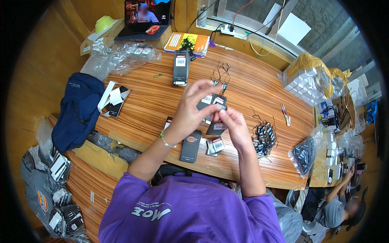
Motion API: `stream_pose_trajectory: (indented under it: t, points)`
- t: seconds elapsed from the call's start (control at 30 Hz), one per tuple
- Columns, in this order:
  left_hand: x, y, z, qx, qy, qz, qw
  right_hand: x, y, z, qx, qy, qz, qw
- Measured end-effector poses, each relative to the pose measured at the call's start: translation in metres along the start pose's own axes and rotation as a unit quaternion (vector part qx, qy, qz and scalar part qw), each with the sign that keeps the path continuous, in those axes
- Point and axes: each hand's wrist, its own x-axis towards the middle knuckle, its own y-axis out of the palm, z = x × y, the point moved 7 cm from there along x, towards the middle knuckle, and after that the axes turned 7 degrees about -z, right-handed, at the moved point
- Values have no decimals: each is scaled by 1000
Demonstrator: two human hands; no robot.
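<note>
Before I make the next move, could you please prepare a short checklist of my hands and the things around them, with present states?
1. Right hand pinching the small black piece: ok.
2. Left hand gripping that piece too: cannot tell; the contact is unclear.
3. Black looped cords separated: not ok; they lie heaped right of the right hand.
4. Small white-labelled cards squared up: not ok; they lie unevenly.
5. Dark grey tag stack kept beyond the left hand: ok.

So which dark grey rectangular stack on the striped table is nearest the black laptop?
The long stack by the orange notebook; the others lie nearer you.
</note>
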Motion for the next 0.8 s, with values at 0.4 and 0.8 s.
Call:
stream_pose_trajectory:
  t: [0.4, 0.8]
  points:
    - [-50, 36, 33, -183, -230, 60, 954, 7, -27, -7, 162, -12, -124, 979]
    - [-30, 57, 79, -225, -276, 145, 923, 64, -95, 40, 180, -83, -160, 967]
